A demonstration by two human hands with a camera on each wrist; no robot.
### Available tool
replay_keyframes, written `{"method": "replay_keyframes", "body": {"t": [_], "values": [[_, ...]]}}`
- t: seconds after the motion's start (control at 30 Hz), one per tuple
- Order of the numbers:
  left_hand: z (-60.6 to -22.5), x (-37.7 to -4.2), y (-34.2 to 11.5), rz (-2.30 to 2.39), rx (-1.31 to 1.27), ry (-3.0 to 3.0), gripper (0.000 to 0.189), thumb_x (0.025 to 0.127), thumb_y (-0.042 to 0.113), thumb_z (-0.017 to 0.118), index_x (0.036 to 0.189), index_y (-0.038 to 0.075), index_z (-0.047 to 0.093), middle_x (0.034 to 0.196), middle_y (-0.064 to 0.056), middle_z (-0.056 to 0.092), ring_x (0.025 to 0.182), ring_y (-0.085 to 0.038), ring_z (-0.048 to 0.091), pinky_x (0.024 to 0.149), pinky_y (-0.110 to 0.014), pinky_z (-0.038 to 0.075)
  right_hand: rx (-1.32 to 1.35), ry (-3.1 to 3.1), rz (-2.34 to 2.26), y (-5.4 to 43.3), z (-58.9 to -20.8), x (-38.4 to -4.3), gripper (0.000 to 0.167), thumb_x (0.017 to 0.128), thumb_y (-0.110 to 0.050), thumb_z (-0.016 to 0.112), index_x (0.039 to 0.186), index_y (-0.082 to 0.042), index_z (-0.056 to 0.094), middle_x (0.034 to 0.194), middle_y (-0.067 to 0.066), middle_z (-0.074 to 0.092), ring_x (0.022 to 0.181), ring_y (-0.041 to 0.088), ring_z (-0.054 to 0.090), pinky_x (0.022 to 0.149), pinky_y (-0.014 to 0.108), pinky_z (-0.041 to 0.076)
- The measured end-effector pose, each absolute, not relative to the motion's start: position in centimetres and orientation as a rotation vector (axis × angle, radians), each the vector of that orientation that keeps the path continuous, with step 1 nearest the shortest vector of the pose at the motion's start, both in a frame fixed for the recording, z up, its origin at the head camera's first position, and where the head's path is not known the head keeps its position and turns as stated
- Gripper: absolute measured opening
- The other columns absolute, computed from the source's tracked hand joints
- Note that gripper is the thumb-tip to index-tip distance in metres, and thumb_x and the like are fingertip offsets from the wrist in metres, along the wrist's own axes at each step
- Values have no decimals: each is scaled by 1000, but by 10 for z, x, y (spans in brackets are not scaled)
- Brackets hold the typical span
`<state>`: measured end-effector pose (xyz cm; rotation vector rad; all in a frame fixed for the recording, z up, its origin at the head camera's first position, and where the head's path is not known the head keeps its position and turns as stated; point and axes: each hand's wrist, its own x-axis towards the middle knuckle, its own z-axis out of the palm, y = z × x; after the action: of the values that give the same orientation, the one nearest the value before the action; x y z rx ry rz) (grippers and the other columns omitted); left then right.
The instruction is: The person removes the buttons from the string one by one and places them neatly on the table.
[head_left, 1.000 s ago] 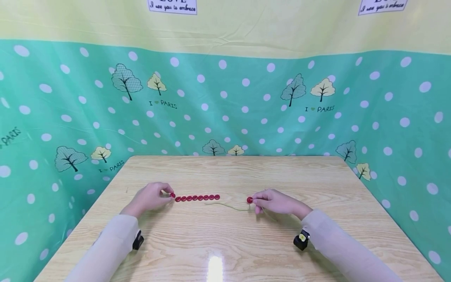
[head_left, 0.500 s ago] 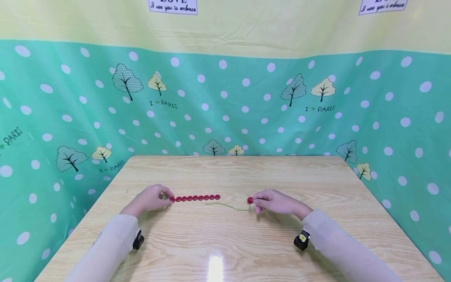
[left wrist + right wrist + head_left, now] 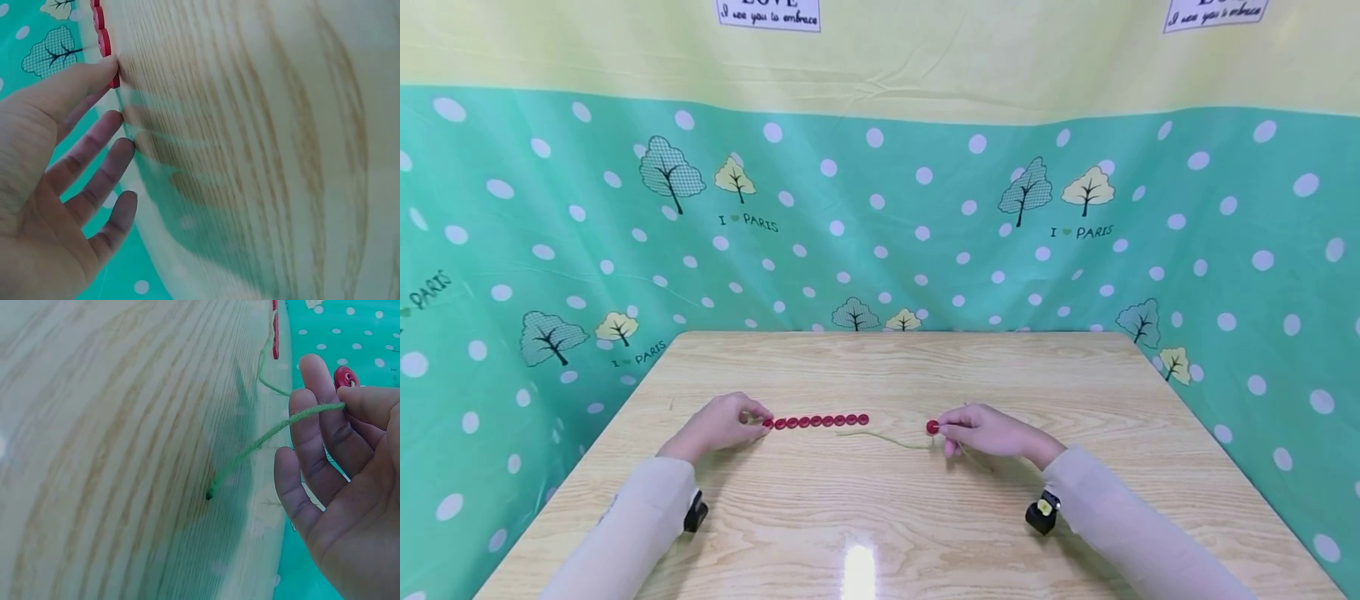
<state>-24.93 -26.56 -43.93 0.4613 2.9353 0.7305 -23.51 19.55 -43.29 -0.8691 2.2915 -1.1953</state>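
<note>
Several red buttons point(image 3: 816, 422) lie in a straight row on the table, edge to edge. At the row's left end, my left hand point(image 3: 722, 420) pinches the last red button point(image 3: 114, 82) between thumb and forefinger, down at the tabletop. To the right of the row, my right hand point(image 3: 981, 429) pinches another red button point(image 3: 345, 377) together with a green string point(image 3: 253, 447). One end of that string hangs past the fingers in the right wrist view. Its other stretch point(image 3: 891, 440) runs left across the table, just in front of the row. Whether it passes through the button's holes is unclear.
The pale wooden table point(image 3: 880, 508) reaches back to a green dotted cloth point(image 3: 880, 225) with printed trees, which also hangs at both sides. A black device point(image 3: 1041, 512) is strapped at each wrist.
My left hand has lowered its red button to the table, against the row's left end, and keeps its fingers there. My right hand stays almost still with its button and string.
</note>
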Motion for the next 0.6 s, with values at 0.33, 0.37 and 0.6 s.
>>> {"method": "replay_keyframes", "body": {"t": [0.33, 0.37, 0.6], "values": [[-439, -250, -264, 673, 484, 2966, 33, 86, 21, 80, 117, 13, 73, 115, -7, 69, 107, -30, 62, 95, -54, 48, -860, 2291, -1202, 194, -431, -233, 26, 107, -16, 49, 110, 0, 69, 85, 12, 69, 77, 21, 60, 70, 28, 48], [-438, -250, -262, 657, 499, 2976, 34, 86, 21, 80, 118, 13, 73, 115, -7, 68, 107, -30, 62, 94, -53, 48, -862, 2292, -1201, 193, -431, -233, 26, 107, -17, 49, 110, 0, 69, 85, 12, 69, 77, 21, 60, 71, 28, 48], [-433, -249, -246, 629, 589, 3046, 37, 85, 19, 80, 120, 16, 71, 119, -5, 67, 105, -28, 63, 90, -50, 51, -865, 2296, -1190, 191, -431, -233, 27, 107, -19, 49, 107, -1, 69, 84, 11, 70, 76, 22, 60, 70, 28, 47]]}}
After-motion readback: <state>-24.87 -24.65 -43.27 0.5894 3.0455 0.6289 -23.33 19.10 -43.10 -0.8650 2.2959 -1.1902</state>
